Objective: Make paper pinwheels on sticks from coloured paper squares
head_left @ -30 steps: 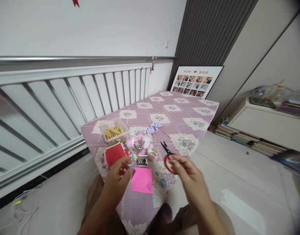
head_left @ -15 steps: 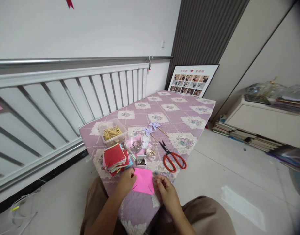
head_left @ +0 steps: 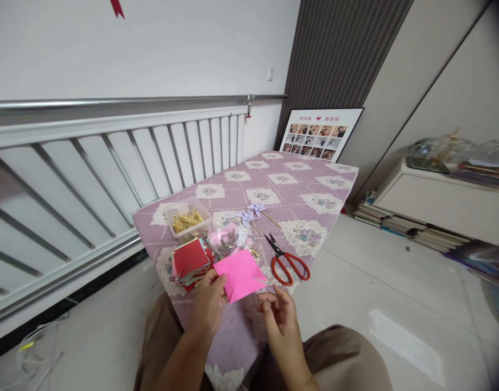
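Left hand [head_left: 210,304] pinched pink paper [head_left: 240,274] at left edge, held above table [head_left: 306,201] near front edge. Right hand [head_left: 279,315] loosely curled, empty, just below paper's right corner. Scissors [head_left: 288,262] right of paper; paper stack [head_left: 191,262] left.

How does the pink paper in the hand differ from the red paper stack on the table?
The pink paper sheet is a single sheet; the red paper stack is many sheets piled together. The pink paper sheet is held up by the left hand, tilted; the red paper stack lies flat on the purple table cover. Both are square craft paper.
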Demonstrator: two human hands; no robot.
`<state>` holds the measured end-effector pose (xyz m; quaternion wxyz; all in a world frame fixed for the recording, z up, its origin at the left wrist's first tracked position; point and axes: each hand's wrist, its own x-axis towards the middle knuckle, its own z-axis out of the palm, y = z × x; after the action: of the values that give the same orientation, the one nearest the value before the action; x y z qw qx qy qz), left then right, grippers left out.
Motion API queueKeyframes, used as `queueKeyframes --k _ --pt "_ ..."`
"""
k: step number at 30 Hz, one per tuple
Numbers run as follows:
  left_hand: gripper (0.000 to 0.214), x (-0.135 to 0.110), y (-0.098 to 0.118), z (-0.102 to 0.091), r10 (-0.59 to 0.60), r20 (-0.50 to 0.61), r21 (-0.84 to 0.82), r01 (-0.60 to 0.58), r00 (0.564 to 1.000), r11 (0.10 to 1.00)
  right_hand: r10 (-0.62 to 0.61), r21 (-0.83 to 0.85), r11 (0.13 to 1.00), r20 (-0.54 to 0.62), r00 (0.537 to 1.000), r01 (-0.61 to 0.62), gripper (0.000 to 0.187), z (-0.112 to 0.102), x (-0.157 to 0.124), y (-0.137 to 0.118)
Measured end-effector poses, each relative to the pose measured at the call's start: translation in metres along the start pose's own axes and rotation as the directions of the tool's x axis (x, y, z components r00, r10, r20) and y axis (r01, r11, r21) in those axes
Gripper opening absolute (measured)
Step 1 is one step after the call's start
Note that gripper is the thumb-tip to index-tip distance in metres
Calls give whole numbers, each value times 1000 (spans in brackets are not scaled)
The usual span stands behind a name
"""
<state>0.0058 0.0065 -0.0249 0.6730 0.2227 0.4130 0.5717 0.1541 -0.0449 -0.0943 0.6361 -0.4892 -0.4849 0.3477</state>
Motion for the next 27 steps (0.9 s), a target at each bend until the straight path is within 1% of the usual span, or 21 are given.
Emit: queueKeyframes --k 2,4,6,8,11,15,17,20,21,23,25,27 --pt "31 -3 1 4 10 -1 -29 -10 1000 1000 -76 -74 994 91 993 83 36 4 -3 -10" --pt "32 -8 2 8 6 15 -43 -6 1000 999 -101 -138 982 193 976 129 39 8 -2 -19" --pt "33 -12 3 11 6 37 -39 -5 999 999 -109 -207 965 232 967 159 40 12 1 -26" --pt "34 -16 4 14 18 70 -34 -16 997 999 -142 -264 944 217 966 198 36 16 6 -32" --pt "34 -20 5 16 42 104 -9 -42 994 999 -213 -304 916 181 960 261 26 17 12 -39" --pt "32 -24 6 19 50 113 87 -60 992 994 -245 -319 904 158 957 284 22 14 16 -47" --pt "30 -26 6 22 29 130 102 -43 991 994 -243 -311 908 157 957 281 21 11 16 -50" --pt "26 -28 5 25 -69 192 73 56 979 996 -210 -291 921 190 959 259 18 8 16 -54" --pt "25 -27 5 26 -101 192 51 93 976 994 -193 -286 926 206 959 248 17 8 16 -56" --pt "28 -27 5 28 -132 130 -15 135 983 991 -166 -278 934 227 960 227 16 6 16 -57" --pt "29 -25 5 31 -122 47 -79 126 991 989 -149 -272 939 229 962 210 14 4 16 -58" --pt "24 -25 4 33 -107 19 -127 108 994 986 -138 -265 944 225 965 197 13 4 16 -57"
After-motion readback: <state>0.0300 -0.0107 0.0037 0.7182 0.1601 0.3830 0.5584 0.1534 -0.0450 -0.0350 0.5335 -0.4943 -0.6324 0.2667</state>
